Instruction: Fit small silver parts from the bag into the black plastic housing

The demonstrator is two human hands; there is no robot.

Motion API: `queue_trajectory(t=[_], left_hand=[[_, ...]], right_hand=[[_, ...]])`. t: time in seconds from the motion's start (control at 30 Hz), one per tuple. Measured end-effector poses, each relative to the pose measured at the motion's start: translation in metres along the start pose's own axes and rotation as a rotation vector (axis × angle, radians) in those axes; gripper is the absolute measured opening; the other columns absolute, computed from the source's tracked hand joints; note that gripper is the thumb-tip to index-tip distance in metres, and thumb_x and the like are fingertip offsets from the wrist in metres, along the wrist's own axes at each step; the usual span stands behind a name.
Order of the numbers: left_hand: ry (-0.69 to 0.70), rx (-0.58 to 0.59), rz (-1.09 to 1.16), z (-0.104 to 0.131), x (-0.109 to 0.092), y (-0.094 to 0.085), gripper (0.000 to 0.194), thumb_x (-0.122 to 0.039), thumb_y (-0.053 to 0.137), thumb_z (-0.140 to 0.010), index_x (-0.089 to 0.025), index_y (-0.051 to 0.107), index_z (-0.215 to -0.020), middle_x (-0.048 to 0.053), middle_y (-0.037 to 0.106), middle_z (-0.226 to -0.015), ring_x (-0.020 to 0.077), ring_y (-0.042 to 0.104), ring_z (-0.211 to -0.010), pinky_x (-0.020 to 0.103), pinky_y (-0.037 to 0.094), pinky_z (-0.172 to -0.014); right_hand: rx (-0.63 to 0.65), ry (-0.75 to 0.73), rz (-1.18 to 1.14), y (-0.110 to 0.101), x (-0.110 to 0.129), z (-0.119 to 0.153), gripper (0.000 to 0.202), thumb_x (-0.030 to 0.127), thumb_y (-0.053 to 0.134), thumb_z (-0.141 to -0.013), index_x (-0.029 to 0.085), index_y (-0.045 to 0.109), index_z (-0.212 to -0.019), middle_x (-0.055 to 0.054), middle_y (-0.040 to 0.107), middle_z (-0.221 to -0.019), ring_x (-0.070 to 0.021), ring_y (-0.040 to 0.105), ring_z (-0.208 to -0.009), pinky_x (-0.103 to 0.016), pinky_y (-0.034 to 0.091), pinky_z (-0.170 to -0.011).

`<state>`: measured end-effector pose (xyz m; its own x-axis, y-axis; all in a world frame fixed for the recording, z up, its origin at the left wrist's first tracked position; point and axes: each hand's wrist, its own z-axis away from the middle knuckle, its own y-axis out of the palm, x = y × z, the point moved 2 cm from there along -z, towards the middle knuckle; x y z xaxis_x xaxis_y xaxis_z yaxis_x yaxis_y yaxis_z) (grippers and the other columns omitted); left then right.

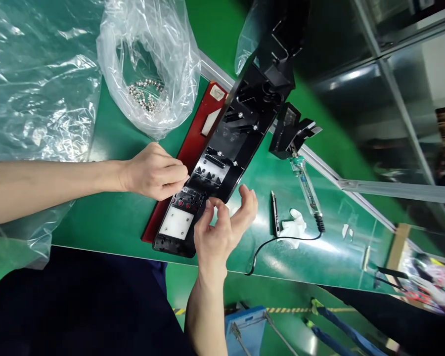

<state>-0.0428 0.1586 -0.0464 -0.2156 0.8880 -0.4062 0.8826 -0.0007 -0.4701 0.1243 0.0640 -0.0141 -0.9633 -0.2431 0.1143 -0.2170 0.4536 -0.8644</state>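
Left hand (156, 170) curls half-closed, fingertips pinched on the long glossy black plastic panel (222, 153). Right hand (222, 230) hovers loosely open, holding nothing, fingertips at the panel's edge.

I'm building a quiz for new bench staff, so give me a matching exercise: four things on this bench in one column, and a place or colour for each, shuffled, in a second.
Things:
1. black panel
2. clear bag of small metal parts
3. white cloth
4. left hand

Places or colours:
A. crumpled on the green mat, right of a black pen
B. lies on a red tray, running diagonally
C. resting at the panel's left edge, fingers curled
D. open-topped, at the far left of the mat

Pairs: 1-B, 2-D, 3-A, 4-C
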Motion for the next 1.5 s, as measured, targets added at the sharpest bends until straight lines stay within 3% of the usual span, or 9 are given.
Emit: queue_trajectory(t=[0.33,0.63,0.83,1.07,1.27,1.5], left_hand=[[0.013,0.023,-0.025,0.0,0.001,0.0,0.03,-0.004,0.055,-0.075,-0.02,0.038,-0.056,-0.007,0.032,-0.051,0.0099,0.027,-0.046,0.027,0.024,-0.04],[0.002,0.031,-0.04,0.001,0.002,0.0,0.031,-0.005,0.055,-0.076,-0.019,0.037,-0.056,-0.007,0.032,-0.05,0.0092,0.026,-0.045,0.025,0.023,-0.04],[0.004,0.018,-0.038,0.002,0.002,0.0,0.03,-0.006,0.054,-0.077,-0.02,0.036,-0.058,-0.007,0.03,-0.051,0.009,0.024,-0.046,0.024,0.02,-0.041],[0.012,0.007,-0.036,0.002,0.002,0.0,0.03,-0.005,0.055,-0.076,-0.021,0.035,-0.061,-0.007,0.03,-0.052,0.0092,0.025,-0.046,0.024,0.019,-0.043],[0.013,0.002,-0.032,0.002,0.002,0.0,0.03,-0.006,0.055,-0.078,-0.021,0.034,-0.063,-0.008,0.032,-0.053,0.0091,0.026,-0.048,0.024,0.02,-0.043],[0.011,0.013,-0.026,0.001,0.002,-0.001,0.028,-0.005,0.053,-0.078,-0.021,0.035,-0.063,-0.007,0.033,-0.052,0.0087,0.025,-0.047,0.025,0.02,-0.043]], right_hand=[[0.104,0.023,-0.076,0.007,-0.004,-0.008,0.012,0.007,0.054,-0.091,0.005,0.062,-0.082,-0.021,0.03,-0.143,-0.0396,0.024,-0.135,-0.064,0.031,-0.106],[-0.025,0.163,-0.129,-0.001,-0.002,0.007,0.007,0.008,0.06,-0.09,0.008,0.067,-0.092,-0.017,0.035,-0.141,-0.041,0.035,-0.129,-0.068,0.037,-0.098],[0.069,0.124,-0.113,-0.006,0.0,0.008,0.01,0.011,0.056,-0.091,0.007,0.064,-0.087,-0.019,0.035,-0.14,-0.042,0.034,-0.129,-0.067,0.039,-0.097],[0.246,0.188,-0.103,-0.021,0.006,0.015,0.012,0.016,0.056,-0.092,0.008,0.064,-0.088,-0.018,0.035,-0.14,-0.0383,0.038,-0.128,-0.062,0.04,-0.1],[0.261,0.184,-0.067,-0.012,0.007,0.019,0.018,0.018,0.053,-0.094,0.01,0.068,-0.087,-0.017,0.031,-0.144,-0.0387,0.036,-0.13,-0.06,0.043,-0.099],[0.289,0.197,-0.054,-0.007,0.005,0.016,0.025,0.019,0.051,-0.092,0.006,0.069,-0.08,-0.026,0.038,-0.135,-0.0421,0.041,-0.124,-0.06,0.047,-0.093]])
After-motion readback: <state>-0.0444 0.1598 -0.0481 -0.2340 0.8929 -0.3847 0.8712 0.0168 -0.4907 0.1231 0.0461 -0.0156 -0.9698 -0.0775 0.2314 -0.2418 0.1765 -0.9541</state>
